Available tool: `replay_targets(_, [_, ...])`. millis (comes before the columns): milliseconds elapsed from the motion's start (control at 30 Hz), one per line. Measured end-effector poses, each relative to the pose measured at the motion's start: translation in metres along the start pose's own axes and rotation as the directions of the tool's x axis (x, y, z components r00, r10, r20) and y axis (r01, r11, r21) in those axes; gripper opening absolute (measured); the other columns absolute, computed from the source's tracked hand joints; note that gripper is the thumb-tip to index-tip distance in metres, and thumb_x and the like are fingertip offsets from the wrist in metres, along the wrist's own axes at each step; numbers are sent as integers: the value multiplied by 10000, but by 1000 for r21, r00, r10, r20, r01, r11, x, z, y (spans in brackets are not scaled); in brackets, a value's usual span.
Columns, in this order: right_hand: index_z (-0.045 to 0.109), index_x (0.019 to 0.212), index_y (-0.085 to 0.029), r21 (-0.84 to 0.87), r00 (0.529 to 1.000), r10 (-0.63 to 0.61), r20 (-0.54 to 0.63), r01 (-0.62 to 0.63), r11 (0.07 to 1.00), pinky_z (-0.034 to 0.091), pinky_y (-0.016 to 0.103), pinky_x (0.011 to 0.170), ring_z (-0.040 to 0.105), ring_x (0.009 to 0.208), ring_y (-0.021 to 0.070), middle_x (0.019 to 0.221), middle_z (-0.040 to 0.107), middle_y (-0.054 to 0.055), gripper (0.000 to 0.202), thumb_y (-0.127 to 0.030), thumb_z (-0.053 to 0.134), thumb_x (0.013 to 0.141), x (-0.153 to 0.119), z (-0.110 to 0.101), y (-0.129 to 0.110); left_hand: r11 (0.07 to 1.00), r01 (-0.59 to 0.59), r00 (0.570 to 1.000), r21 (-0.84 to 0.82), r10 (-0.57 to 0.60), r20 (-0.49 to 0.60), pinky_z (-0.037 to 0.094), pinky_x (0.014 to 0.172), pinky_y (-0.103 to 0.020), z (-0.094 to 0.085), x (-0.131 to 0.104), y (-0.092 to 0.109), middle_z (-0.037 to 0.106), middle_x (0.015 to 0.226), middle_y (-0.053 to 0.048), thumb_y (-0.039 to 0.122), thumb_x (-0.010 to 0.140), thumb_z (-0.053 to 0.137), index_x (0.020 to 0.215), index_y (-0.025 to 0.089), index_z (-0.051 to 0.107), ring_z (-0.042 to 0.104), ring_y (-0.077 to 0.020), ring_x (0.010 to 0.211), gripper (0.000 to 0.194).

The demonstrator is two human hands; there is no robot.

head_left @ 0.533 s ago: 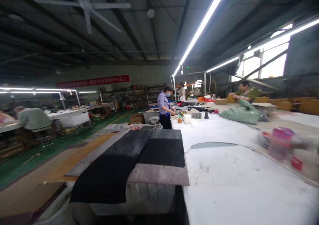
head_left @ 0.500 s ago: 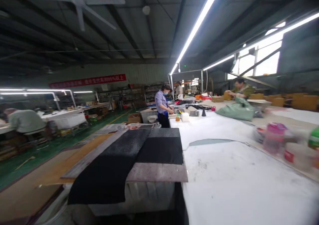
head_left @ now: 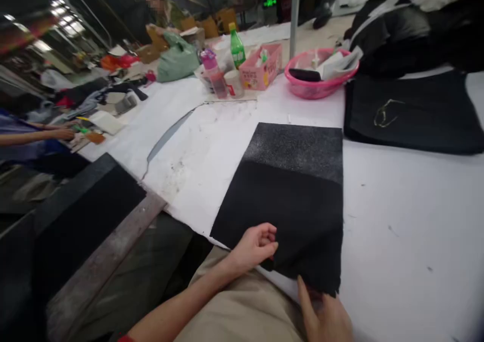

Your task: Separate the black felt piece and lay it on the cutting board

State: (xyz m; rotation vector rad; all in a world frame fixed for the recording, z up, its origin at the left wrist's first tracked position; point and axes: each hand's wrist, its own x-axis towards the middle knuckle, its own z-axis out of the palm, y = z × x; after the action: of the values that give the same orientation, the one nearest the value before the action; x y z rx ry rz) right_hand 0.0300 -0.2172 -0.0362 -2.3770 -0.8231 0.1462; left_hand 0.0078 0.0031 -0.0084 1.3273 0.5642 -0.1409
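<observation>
A black fabric sheet [head_left: 291, 195] lies flat on the white table, with a greyish speckled band across its far end. My left hand [head_left: 255, 248] is over its near left edge, fingers curled in toward the thumb. A small reddish bit shows below that thumb, but what the hand holds is hidden. At the near right corner, my right hand [head_left: 323, 314] grips the sheet's edge, one finger extended along it and the others partly beneath the cloth.
Right of the sheet lies a stack of black fabric [head_left: 412, 112] with a yellowish thread loop. Behind stand a pink basket [head_left: 317, 90], a pink box [head_left: 260, 72], a green bottle [head_left: 237, 49] and a cup [head_left: 234, 84]. Left is a board [head_left: 109, 251] bearing black pieces; a co-worker's hand [head_left: 62, 132] is beyond.
The view has swung right and down from the wide workshop to the white table. Both my hands and the black sheet under them have come into view.
</observation>
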Motion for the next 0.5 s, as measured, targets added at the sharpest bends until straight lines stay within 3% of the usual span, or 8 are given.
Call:
replay_targets(133, [658, 809, -192, 59, 982, 170, -88, -165, 985, 497, 300, 495, 631, 560, 201, 676, 640, 61, 466, -530, 384, 973, 4, -8, -16, 1000, 3, 998, -10, -2, 57, 408, 570, -176, 0, -6, 7, 521, 777, 13, 296, 811, 668, 939, 127, 538, 528, -62, 614, 249])
replay_targets(200, [631, 804, -191, 68, 977, 189, -96, -183, 981, 513, 302, 521, 632, 586, 199, 749, 645, 77, 437, -540, 419, 957, 9, -12, -28, 999, 18, 993, -49, -12, 118, 451, 647, -200, 0, -9, 10, 557, 814, -7, 294, 834, 661, 965, 128, 542, 564, -86, 691, 243])
replay_targets(267, [636, 992, -166, 25, 987, 137, -83, -135, 991, 550, 314, 600, 664, 747, 215, 986, 646, 124, 408, -513, 425, 958, 14, -13, -38, 997, 38, 981, -64, -25, 192, 474, 725, -224, -1, -11, 15, 603, 886, -38, 289, 837, 675, 1012, 132, 552, 600, -119, 797, 266])
replay_targets(367, [476, 1346, -181, -18, 999, -12, -33, 11, 1000, 569, 353, 803, 592, 1099, 244, 1302, 520, 131, 459, -429, 443, 962, 21, -10, -46, 1000, 16, 959, -11, -12, 283, 494, 791, -249, -3, -15, 22, 634, 1017, -76, 263, 723, 794, 1084, 144, 574, 614, -176, 931, 439])
replay_targets(433, [437, 1384, -191, -4, 994, -107, -3, 107, 994, 546, 386, 894, 533, 1184, 248, 1335, 496, 119, 466, -371, 468, 955, 25, -7, -48, 1000, -1, 958, 16, -4, 287, 511, 790, -257, -1, -16, 25, 633, 1068, -83, 255, 643, 851, 1121, 153, 570, 614, -198, 956, 564])
replay_targets(500, [476, 1341, -179, 11, 987, -160, 20, 160, 987, 535, 402, 918, 527, 1183, 252, 1328, 505, 120, 425, -327, 491, 942, 27, -6, -47, 1000, 7, 975, 3, -7, 222, 516, 758, -244, 2, -14, 24, 640, 1037, -77, 296, 684, 829, 1111, 148, 560, 621, -183, 914, 526])
